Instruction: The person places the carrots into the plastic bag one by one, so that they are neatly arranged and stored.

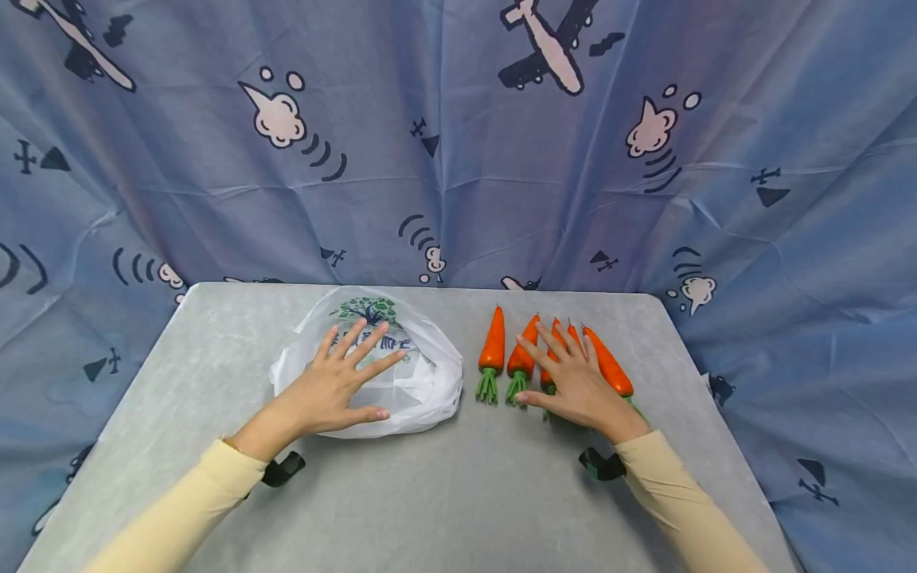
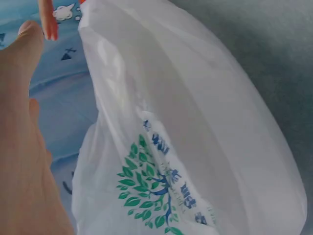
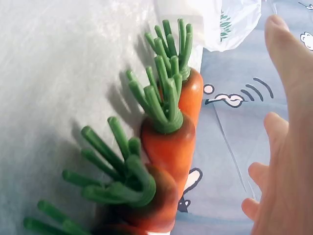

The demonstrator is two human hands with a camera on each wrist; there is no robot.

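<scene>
A white plastic bag (image 1: 430, 382) with a green tree print and blue lettering lies on the table. Over it my left hand (image 1: 329, 390) is spread, its fingers straight and holding nothing. The same bag (image 2: 205, 112) fills much of the left wrist view. Several orange carrots with green stalks lie side by side to the right, the leftmost carrot (image 1: 493, 342) nearest the bag. My right hand (image 1: 576, 386) spreads above the other carrots, partly hiding them, and grips nothing. Up close, the right wrist view shows a carrot (image 3: 168, 147) with its stubby green stalks beside my fingers.
The grey-white table (image 1: 458, 509) has its far edge just behind the bag and carrots. A blue curtain (image 1: 458, 143) printed with planes and clouds hangs behind it. Dark wrist straps (image 1: 282, 469) show below both hands.
</scene>
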